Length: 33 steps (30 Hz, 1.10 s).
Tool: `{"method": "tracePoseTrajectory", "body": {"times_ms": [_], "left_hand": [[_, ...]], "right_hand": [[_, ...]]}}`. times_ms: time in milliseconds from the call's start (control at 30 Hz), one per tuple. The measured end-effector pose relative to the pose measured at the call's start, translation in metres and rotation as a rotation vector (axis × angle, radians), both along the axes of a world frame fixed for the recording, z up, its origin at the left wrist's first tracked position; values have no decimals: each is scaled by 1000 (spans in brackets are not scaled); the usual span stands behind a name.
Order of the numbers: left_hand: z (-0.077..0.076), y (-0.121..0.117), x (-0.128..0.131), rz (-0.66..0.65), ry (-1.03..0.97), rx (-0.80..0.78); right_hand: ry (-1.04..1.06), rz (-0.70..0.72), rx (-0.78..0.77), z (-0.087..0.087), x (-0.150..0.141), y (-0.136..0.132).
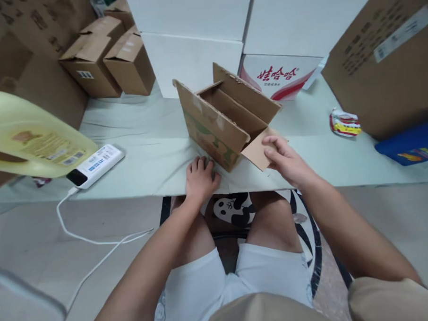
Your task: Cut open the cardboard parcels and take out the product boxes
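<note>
A small brown cardboard box [219, 117] lies tilted on the pale table [146, 149] with its flaps open toward me. My left hand [200, 179] rests curled on the table edge against the box's near lower corner. My right hand [285, 159] pinches the box's lower right flap [258, 151] between thumb and fingers.
A yellow plastic jug [28, 135] looms at the left, beside a white power bank [95, 165] with its cable [97, 241] hanging down. Brown cartons [106, 56] stand at back left, a large one [387, 63] at right, white boxes [194, 43] behind, a snack packet [344, 123] at right.
</note>
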State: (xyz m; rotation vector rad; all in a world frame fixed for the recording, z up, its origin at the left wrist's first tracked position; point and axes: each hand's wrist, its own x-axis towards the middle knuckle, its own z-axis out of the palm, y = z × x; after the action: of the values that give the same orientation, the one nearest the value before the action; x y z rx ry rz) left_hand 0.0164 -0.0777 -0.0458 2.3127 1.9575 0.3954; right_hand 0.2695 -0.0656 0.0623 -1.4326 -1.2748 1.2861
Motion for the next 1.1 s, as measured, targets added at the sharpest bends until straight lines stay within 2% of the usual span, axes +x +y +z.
{"method": "tracePoseTrajectory", "body": {"times_ms": [100,200,267,333,433,500,700,800,900,1100], "left_hand": [[2,1,2,8,16,-14],[4,2,3,12,16,-24],[5,1,4,17,13,-25],[5,1,5,20,10,-17],[5,2,5,16,17,-11],[6,2,5,15,26,-12],[8,1,4,12,48,-14],[6,2,4,8,45,-12],[4,2,4,15,43,-6],[5,3,3,13,66,-9]], "right_hand": [[124,-89,62,-10,-8,-6],[259,-267,81,-8,-17,-7],[369,-447,59,-5,-22,-5],[455,-546,-32,-2,-27,-2],[492,-435,-230,4,-33,4],[476,-342,-307,9,-36,7],[543,-248,-307,17,-29,5],[662,-303,-300,15,-15,-5],[731,-478,-244,16,11,-18],[711,-737,-13,33,96,-31]]}}
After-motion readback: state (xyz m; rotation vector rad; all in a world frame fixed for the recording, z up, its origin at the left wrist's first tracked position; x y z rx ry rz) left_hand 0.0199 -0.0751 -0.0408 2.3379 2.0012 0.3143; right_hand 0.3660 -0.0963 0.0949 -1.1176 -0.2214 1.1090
